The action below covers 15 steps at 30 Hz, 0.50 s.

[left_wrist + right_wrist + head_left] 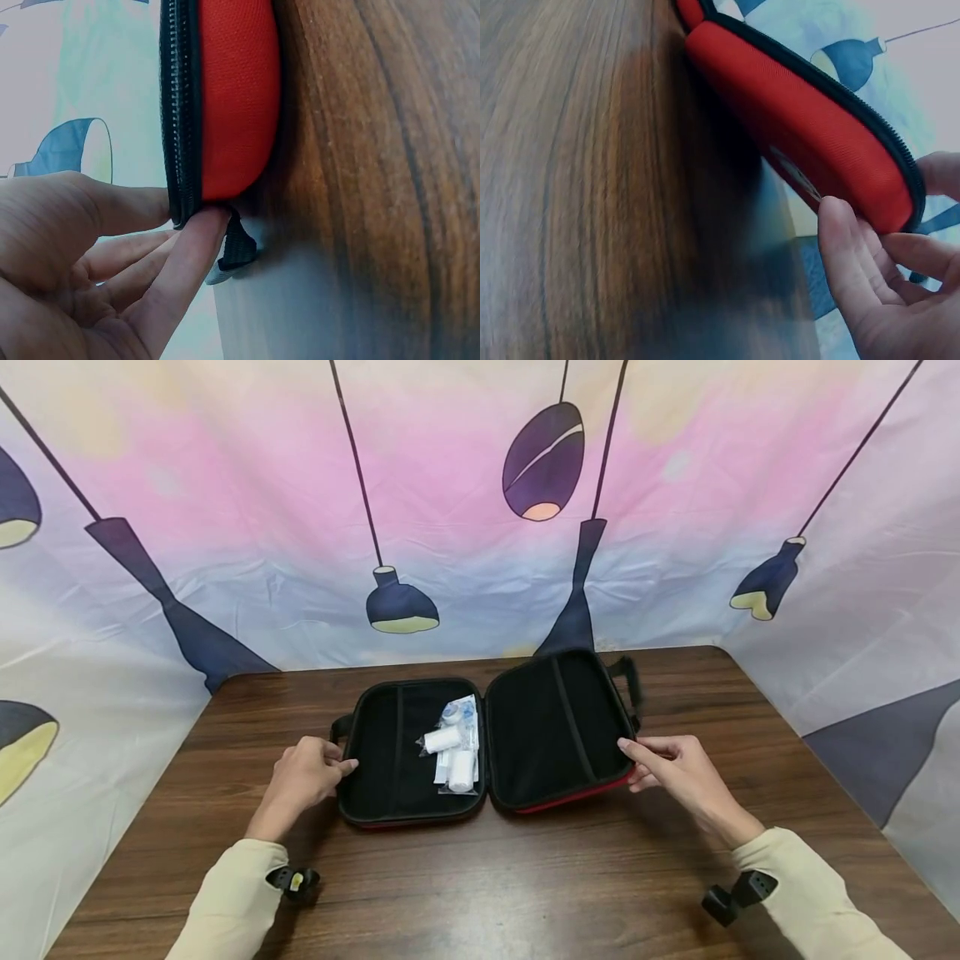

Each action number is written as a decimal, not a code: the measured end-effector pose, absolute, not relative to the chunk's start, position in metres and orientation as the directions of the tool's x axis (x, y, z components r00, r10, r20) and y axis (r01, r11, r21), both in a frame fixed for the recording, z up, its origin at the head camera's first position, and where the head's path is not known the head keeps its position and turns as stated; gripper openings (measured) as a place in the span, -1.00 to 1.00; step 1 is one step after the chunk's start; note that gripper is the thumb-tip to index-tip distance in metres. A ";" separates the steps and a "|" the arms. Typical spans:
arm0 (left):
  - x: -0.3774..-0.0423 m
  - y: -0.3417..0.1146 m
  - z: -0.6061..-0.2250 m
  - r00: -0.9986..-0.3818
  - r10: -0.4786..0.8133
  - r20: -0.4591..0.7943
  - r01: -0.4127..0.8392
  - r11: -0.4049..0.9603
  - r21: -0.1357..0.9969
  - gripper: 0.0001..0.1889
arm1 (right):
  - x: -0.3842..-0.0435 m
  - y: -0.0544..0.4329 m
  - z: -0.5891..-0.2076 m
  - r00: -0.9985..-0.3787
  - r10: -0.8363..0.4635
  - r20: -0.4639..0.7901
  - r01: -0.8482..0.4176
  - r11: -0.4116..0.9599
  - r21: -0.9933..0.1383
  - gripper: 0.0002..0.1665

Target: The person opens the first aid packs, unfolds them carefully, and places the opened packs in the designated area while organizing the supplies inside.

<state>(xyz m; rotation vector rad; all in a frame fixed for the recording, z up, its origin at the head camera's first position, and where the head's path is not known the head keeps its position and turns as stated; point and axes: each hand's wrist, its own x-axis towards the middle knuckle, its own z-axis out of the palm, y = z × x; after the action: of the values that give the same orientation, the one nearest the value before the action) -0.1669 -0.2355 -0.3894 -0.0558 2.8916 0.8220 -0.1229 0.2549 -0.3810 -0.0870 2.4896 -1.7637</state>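
Observation:
A zippered case with a red shell and black lining lies unfolded on the table. Its left half (369,756) is flat on the wood, while the right half (525,739) is tilted, its outer side raised. My left hand (300,774) pinches the left rim near the handle, thumb on the zipper edge (178,112) and a finger against the red shell (238,97). At the right side, my right hand (688,777) grips the lifted half, with fingers under its red shell (810,135). White rolls (442,740) in clear wrapping lie in the left half, near the hinge.
The brown wooden table (480,877) carries the case near its back edge. Behind hangs a cloth backdrop (465,510) printed with lamps. A black handle (632,685) sticks out from the right half, and another handle (341,727) from the left.

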 end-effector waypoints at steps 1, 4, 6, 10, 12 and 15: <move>-0.167 -0.236 -0.389 -0.990 -0.002 -0.142 -0.077 0.848 0.525 -0.53 | -0.124 0.257 -0.383 -0.995 -0.089 -0.054 0.020 0.347 -0.938 -0.30; -0.166 -0.237 -0.390 -0.988 -0.009 -0.151 -0.091 0.832 0.548 -0.54 | -0.127 0.261 -0.390 -0.992 -0.081 -0.095 0.061 0.354 -0.933 -0.42; -0.166 -0.237 -0.390 -0.987 -0.015 -0.158 -0.103 0.820 0.564 -0.54 | -0.128 0.264 -0.397 -0.990 -0.078 -0.118 0.082 0.361 -0.929 -0.49; -0.165 -0.238 -0.391 -0.986 -0.019 -0.165 -0.112 0.808 0.578 -0.54 | -0.131 0.267 -0.407 -0.986 -0.079 -0.149 0.109 0.378 -0.919 -0.58; -0.166 -0.238 -0.391 -0.987 -0.015 -0.161 -0.106 0.812 0.575 -0.54 | -0.132 0.269 -0.410 -0.984 -0.077 -0.161 0.119 0.386 -0.915 -0.61; -0.165 -0.238 -0.391 -0.987 -0.011 -0.162 -0.105 0.808 0.580 -0.54 | -0.133 0.269 -0.412 -0.983 -0.076 -0.169 0.122 0.421 -0.899 -0.65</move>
<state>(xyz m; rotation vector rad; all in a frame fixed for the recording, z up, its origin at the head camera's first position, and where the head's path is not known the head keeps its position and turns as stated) -0.1655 -0.2384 -0.3909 -0.0918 2.8421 0.9247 -0.1334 0.2693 -0.4120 0.0408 2.4886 -1.5970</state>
